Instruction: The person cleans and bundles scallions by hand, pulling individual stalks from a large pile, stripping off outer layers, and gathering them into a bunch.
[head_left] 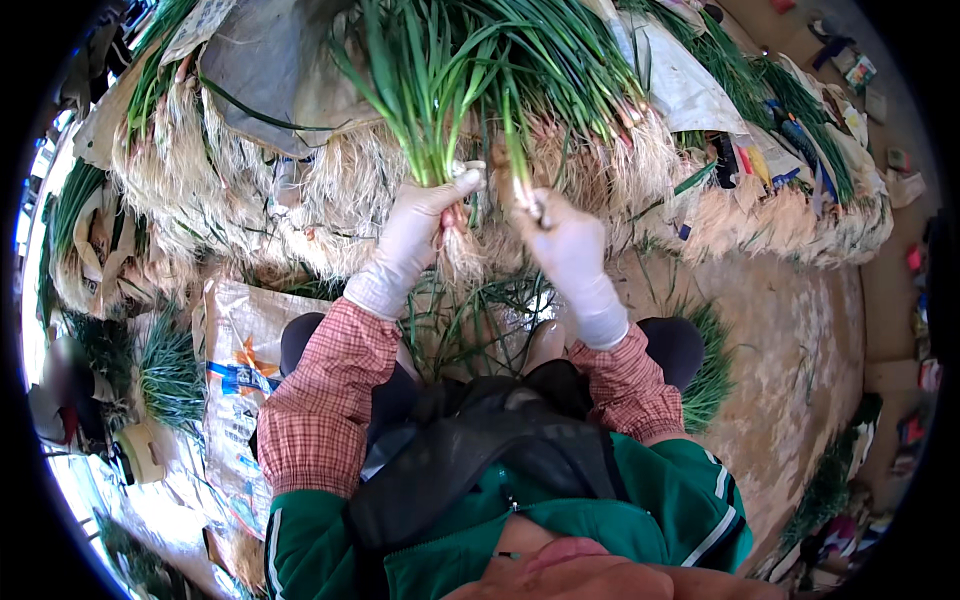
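My left hand (405, 228), in a white glove, is wrapped round a bunch of green onions (424, 125). Their leaves point away from me, and pale roots hang below the fist. Just to the right, my right hand (568, 240), also gloved, pinches a thin green onion (516, 150) near its white base; whether it is one stalk or a few I cannot tell. Beyond both hands lies a long heap of green onions (590, 75), its shaggy roots (350, 185) turned toward me.
Cut leaves (465, 320) litter the wet floor (790, 320) between my feet. A printed sack (225, 330) lies at my left, and more greens (708, 370) rest by my right knee. Grey sheeting (265, 70) covers part of the heap. Colourful tools (765, 170) lie at the far right.
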